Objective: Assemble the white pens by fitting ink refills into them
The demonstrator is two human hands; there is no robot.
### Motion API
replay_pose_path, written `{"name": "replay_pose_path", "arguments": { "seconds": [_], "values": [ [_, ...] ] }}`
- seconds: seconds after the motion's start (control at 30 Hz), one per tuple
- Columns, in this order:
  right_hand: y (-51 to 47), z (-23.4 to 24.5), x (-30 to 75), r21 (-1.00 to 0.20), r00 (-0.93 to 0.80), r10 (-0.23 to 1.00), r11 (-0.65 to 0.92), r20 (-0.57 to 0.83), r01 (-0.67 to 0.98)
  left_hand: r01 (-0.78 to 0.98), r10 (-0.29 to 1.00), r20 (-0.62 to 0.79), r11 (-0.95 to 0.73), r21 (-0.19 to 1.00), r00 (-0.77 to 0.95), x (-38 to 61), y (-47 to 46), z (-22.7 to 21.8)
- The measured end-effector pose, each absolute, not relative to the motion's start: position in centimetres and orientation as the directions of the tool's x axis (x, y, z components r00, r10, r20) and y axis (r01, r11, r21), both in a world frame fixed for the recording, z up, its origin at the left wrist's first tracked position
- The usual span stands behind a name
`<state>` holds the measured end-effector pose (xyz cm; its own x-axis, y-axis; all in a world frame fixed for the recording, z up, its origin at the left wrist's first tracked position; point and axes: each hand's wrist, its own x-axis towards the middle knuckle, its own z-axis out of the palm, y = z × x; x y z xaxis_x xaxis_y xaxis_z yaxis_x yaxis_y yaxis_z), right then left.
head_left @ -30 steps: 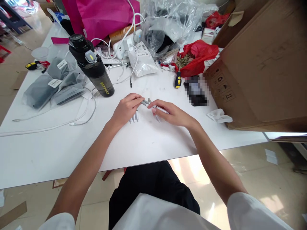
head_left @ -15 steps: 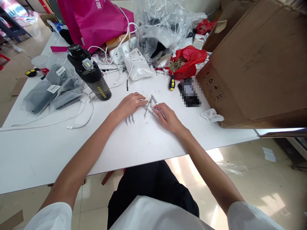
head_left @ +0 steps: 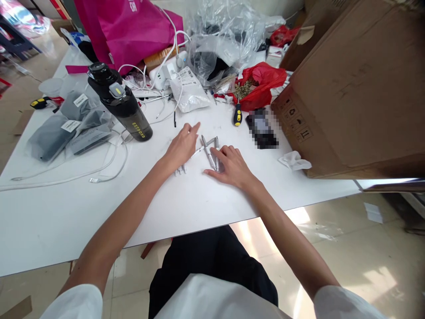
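Note:
My left hand is over the table with its index finger stretched out and apart, the other fingers partly curled. Under it lies a row of several white pens; only their lower ends show. My right hand rests with thumb and fingers apart beside a few loose white-and-grey pens. One pen slants between the two hands. Another pen crosses it, its left end close to my left hand. A third pen lies partly hidden by my right fingers.
A black bottle stands left, near plastic-wrapped packets and a white cable. Behind are a white parcel, a pink bag and a red bag. A screwdriver and a large cardboard box are right.
My right thumb and fingers have spread apart, and the pens between my hands lie at different angles. My left hand has shifted slightly left, off the pens, its index finger now extended.

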<state>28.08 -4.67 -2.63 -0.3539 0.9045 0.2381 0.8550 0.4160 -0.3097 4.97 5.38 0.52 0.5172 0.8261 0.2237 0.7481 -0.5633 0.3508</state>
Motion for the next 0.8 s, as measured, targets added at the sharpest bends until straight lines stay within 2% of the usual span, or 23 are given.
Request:
{"name": "replay_pose_path", "arguments": {
  "seconds": [0.07, 0.13, 0.27, 0.5, 0.8],
  "values": [
    [-4.6, -2.6, 28.1, -0.310, -0.372, 0.896, 0.435, 0.243, 0.845, 0.772, 0.896, 0.114, -0.429, 0.469, 0.429, 5.6, 4.0, 0.7],
    [-4.6, -2.7, 28.1, -0.319, -0.382, 0.890, 0.447, 0.248, 0.836, 0.765, 0.907, 0.030, -0.372, 0.526, 0.421, 6.4, 2.9, 0.8],
    [-4.6, -2.8, 28.2, -0.342, -0.385, 0.887, 0.456, 0.257, 0.822, 0.730, 0.920, -0.018, -0.299, 0.615, 0.392, 7.9, 1.7, 1.1],
    [-4.9, -2.3, 28.2, -0.358, -0.364, 0.895, 0.439, 0.259, 0.824, 0.709, 0.956, -0.011, -0.210, 0.674, 0.294, 8.9, 1.0, 1.0],
    [-4.9, -2.5, 28.4, -0.405, -0.340, 0.900, 0.428, 0.274, 0.808, 0.636, 0.956, 0.086, -0.253, 0.729, 0.282, 8.7, 1.7, 0.0]
  ]
}}
